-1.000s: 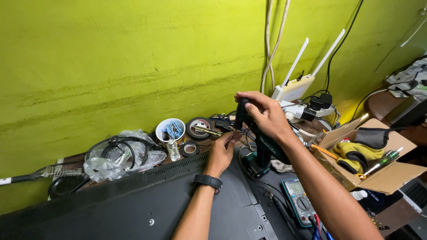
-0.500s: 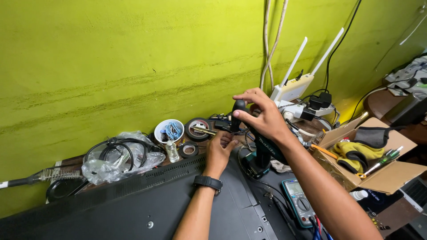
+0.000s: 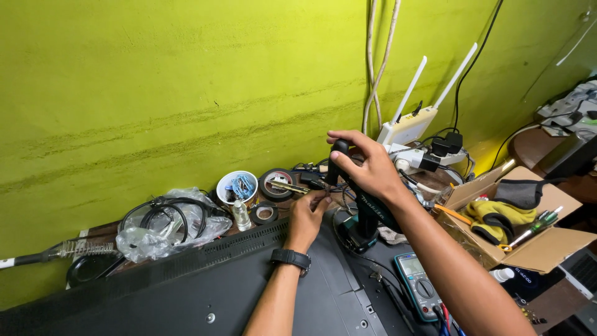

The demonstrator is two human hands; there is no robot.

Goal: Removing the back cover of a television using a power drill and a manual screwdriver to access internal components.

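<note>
right hand (image 3: 367,167) grips cordless drill (image 3: 360,214), left hand (image 3: 308,214) steadies its tip.

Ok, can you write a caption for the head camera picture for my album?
Right hand grips a cordless driver while the left hand steadies its tip at a black panel by a green wall.

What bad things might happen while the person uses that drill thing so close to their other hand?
The left hand pinches something small right by the tip of the cordless driver that the right hand grips, so a slip might jab the fingers. Loose wires lie around the tip and might get caught. The multimeter sits near the right forearm and might get knocked.
</note>
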